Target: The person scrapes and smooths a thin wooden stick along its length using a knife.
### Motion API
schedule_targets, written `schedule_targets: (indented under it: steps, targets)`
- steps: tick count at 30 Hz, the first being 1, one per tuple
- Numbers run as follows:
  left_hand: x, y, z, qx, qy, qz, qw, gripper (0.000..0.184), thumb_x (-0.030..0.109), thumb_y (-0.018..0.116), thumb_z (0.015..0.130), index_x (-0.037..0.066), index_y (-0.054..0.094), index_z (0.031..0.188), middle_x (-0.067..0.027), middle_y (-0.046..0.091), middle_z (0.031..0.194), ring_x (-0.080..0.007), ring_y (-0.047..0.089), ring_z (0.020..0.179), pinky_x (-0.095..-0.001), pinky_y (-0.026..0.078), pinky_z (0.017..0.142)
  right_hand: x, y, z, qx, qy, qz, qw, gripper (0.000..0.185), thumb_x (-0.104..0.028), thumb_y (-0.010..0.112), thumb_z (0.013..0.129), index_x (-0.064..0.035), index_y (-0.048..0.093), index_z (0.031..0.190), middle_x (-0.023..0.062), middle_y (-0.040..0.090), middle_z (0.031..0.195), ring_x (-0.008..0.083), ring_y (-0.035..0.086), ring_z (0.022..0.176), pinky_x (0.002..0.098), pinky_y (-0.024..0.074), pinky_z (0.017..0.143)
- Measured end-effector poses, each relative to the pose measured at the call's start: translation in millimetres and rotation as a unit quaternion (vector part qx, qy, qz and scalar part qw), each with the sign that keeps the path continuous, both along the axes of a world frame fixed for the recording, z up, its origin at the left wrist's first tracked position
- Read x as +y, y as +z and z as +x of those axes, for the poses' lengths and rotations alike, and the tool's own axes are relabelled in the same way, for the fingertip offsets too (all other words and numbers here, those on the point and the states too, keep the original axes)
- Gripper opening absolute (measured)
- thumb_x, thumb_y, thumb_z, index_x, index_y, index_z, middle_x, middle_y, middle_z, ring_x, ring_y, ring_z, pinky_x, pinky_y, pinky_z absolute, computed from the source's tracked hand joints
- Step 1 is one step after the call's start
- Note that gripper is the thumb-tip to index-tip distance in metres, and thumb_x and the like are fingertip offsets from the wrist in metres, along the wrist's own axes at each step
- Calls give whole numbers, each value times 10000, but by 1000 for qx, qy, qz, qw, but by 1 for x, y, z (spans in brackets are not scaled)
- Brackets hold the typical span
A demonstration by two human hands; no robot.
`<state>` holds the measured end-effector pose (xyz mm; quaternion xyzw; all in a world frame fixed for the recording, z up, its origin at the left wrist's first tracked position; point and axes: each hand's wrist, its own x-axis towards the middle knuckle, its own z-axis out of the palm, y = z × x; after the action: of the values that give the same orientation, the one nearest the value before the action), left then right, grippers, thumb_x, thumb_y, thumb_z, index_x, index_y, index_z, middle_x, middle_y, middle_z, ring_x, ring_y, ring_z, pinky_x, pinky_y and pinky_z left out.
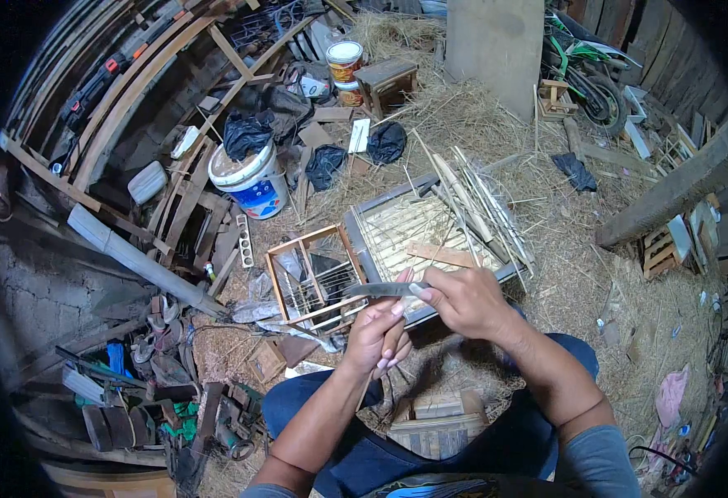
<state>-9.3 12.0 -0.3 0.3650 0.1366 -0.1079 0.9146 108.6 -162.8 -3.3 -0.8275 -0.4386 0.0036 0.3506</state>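
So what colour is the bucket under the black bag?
The bucket is white with a mostly blue label; head view.

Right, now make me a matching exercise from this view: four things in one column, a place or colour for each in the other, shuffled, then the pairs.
1. knife
2. large bucket
3. motorbike
4. cloth

A. green and black
B. pink
C. in the right hand
D. white with a blue label

Pairs: 1-C, 2-D, 3-A, 4-B
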Motion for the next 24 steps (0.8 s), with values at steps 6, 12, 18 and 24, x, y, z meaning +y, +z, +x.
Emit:
schedule_targets:
  steps: [6,12,18,24]
  targets:
    - [1,1,-5,-23,3,-44,999,465,149,410,1062,102,351,1521,18,347,434,-96,282,284,-248,287,326,6,0,7,-12,-56,31,998,269,-393,487,1013,-173,637,973,102,605,562,332,629,505,474,461,457]
    - [6,-5,-7,2,3,-30,1000,441,152,429,1057,90,389,1492,21,345,428,-98,282,283,-246,292,328,1,4,12,17,-42,-10,999,275,-397,487,1009,-165,621,945,128,594,557,354,631,517,489,463,466]
    - [2,-2,-5,-23,-19,55,998,505,137,444,1050,101,327,1540,27,348,429,-86,285,291,-241,305,337,0,15,-4,56,-9,-29,998,240,-308,542,990,-101,614,893,128,585,643,374,627,616,469,462,531]
    - [6,-8,1,1,-16,-38,999,463,142,435,1060,92,353,1513,26,325,437,-89,276,285,-241,277,318,-1,-2,12,-2,-18,-9,1000,292,-366,527,988,-103,594,880,164,631,666,391,646,650,502,480,547]
